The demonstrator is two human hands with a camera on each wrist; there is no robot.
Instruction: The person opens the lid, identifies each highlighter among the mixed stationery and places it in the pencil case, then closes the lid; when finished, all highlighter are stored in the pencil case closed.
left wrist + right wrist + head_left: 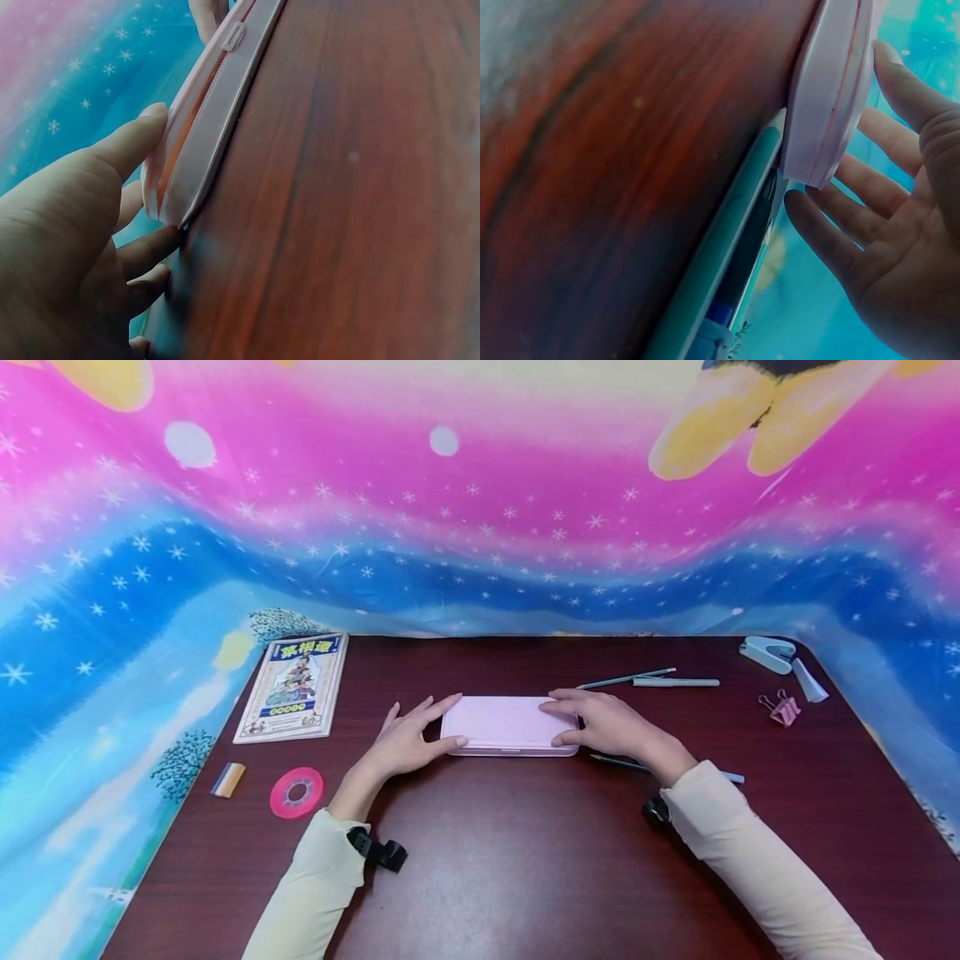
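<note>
A flat pink pencil case (510, 722) lies on the dark wooden table, its small latch facing the near side. An orange line shows in the seam under its lid in the left wrist view. At its left end my left hand (405, 739) holds it, thumb over the near corner and index finger at the far one. My right hand (611, 722) holds the right end, thumb on the lid's near edge and fingers at the far side and end. Close by that end, a green pencil (720, 232) points toward the case, partly under the right wrist in the head view.
Behind the right hand lie another pencil (626, 678) and a pale pen (675, 682). Far right: a light blue stapler (767, 653), a pink binder clip (780, 707). At left: a booklet (292, 689), an eraser (228, 780), a pink tape roll (277, 793). A printed cloth (480, 527) hangs behind.
</note>
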